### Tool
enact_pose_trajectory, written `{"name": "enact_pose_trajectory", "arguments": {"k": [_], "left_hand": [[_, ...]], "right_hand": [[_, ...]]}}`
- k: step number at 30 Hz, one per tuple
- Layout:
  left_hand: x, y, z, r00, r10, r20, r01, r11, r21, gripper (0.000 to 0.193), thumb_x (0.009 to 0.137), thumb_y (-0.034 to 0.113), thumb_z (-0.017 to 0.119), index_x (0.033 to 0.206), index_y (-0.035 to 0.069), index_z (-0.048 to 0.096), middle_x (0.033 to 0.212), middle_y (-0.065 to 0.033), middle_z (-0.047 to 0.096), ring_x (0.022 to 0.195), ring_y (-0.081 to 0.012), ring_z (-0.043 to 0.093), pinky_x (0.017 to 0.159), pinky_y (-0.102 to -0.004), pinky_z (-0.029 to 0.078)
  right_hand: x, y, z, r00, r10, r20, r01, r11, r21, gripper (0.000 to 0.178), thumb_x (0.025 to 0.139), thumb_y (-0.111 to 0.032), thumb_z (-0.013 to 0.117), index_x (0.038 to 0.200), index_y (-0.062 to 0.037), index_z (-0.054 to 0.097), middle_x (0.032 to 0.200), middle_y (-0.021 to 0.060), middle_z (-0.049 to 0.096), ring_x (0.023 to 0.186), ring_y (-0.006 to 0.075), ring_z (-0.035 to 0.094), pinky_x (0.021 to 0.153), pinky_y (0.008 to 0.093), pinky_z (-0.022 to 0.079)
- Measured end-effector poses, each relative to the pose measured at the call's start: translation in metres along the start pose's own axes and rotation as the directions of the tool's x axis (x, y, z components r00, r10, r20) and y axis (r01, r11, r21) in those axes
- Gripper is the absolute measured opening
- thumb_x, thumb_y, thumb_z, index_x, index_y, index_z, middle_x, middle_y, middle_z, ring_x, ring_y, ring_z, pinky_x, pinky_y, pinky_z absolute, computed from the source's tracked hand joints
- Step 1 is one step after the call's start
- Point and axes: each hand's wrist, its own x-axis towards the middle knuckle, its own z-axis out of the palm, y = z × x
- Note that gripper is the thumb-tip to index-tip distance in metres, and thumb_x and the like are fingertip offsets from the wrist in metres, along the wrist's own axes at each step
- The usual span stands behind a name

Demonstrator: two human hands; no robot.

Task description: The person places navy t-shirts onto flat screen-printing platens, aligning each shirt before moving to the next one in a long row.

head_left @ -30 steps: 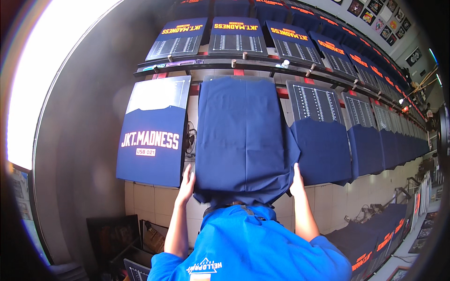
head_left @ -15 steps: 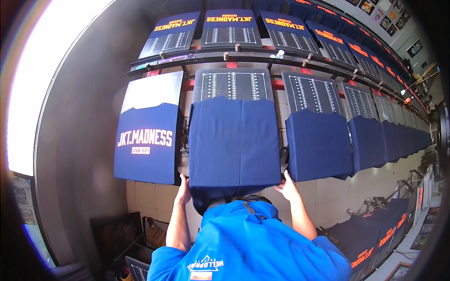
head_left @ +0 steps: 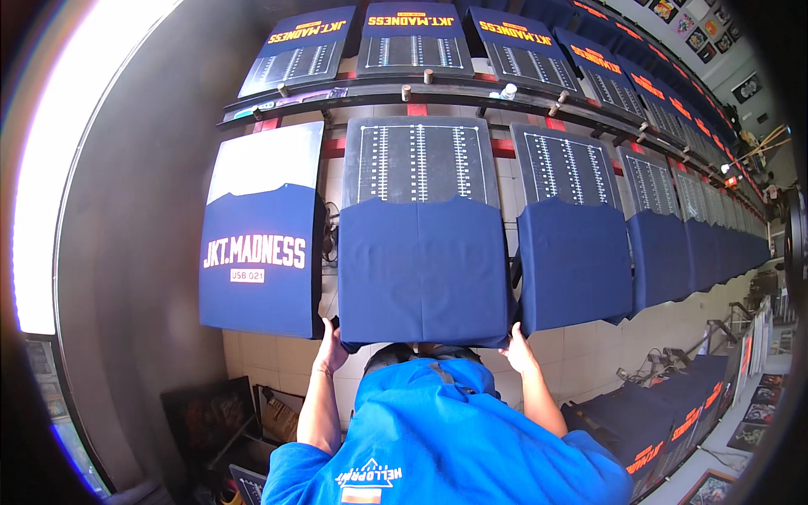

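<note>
A plain navy T-shirt [head_left: 423, 269] is stretched over the middle printing board [head_left: 421, 160], whose dark top with white ruler marks shows beyond the collar edge. At the near left corner my left hand [head_left: 331, 348] is closed on the shirt's edge, thumb up along the side. My right hand [head_left: 518, 350] grips the cloth at the near right corner in the same way. Some fingertips of both hands are hidden by fabric. To the left, a navy shirt with a white and orange print [head_left: 257, 290] covers another board. On the right lies a plain navy shirt [head_left: 575, 265].
A dark metal rail [head_left: 370, 94] with short pegs runs behind the boards. Across it stand boards with printed navy shirts [head_left: 412, 21]. More shirt-covered boards [head_left: 663, 261] recede to the right. A dark framed panel [head_left: 209, 425] leans at the lower left, and printed shirts [head_left: 665, 421] lie lower right.
The middle shirt has slid toward me, baring more of its board. Its creases have smoothed, and the cloth drooping at the near edge has drawn up. Both hands are slightly lower.
</note>
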Motion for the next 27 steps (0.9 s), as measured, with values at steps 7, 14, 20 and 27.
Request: {"name": "enact_pose_trajectory", "arguments": {"k": [7,14,20,27], "left_hand": [[-0.029,-0.041,-0.064,0.993,-0.025,-0.113,0.054,0.965,0.257,0.061,0.101,0.051,0.047,0.136,0.001,0.053,0.133,-0.0104,0.060,0.120,-0.0221,0.057,0.108,-0.0383,0.041],[0.033,0.052,0.033,0.989,-0.022,-0.148,0.040,0.992,0.122,0.084,0.096,0.073,0.023,0.139,0.007,0.053,0.133,-0.0083,0.060,0.123,-0.0222,0.053,0.107,-0.0408,0.039],[0.116,0.155,0.071,0.911,0.351,-0.214,-0.289,0.917,0.274,0.029,0.098,0.038,0.059,0.104,0.010,0.066,0.096,-0.0011,0.065,0.088,-0.0129,0.061,0.079,-0.0327,0.051],[0.120,0.197,0.090,0.690,0.705,-0.161,-0.366,0.532,0.764,0.015,0.095,0.022,0.066,0.091,0.007,0.063,0.082,0.0066,0.056,0.079,-0.0038,0.046,0.072,-0.0217,0.040]], "right_hand": [[-0.034,0.017,-0.039,0.999,0.021,-0.036,-0.022,0.999,-0.047,0.071,0.096,-0.055,0.056,0.145,-0.0056,0.041,0.143,0.0110,0.049,0.132,0.0241,0.043,0.104,0.0483,0.036],[0.023,-0.063,0.030,0.976,-0.124,0.179,0.128,0.992,-0.013,0.095,0.094,-0.074,0.034,0.151,0.0009,0.030,0.153,0.0132,0.040,0.141,0.0251,0.036,0.117,0.0399,0.027],[0.090,-0.173,0.082,0.974,-0.113,0.195,0.105,0.993,0.049,0.066,0.094,-0.051,0.059,0.135,0.0005,0.053,0.135,0.0150,0.056,0.122,0.0241,0.054,0.103,0.0386,0.042],[0.076,-0.228,0.105,0.861,-0.504,0.067,0.504,0.832,-0.233,0.032,0.092,-0.026,0.068,0.107,0.0029,0.067,0.095,0.0060,0.069,0.086,0.0146,0.062,0.081,0.0308,0.049]]}}
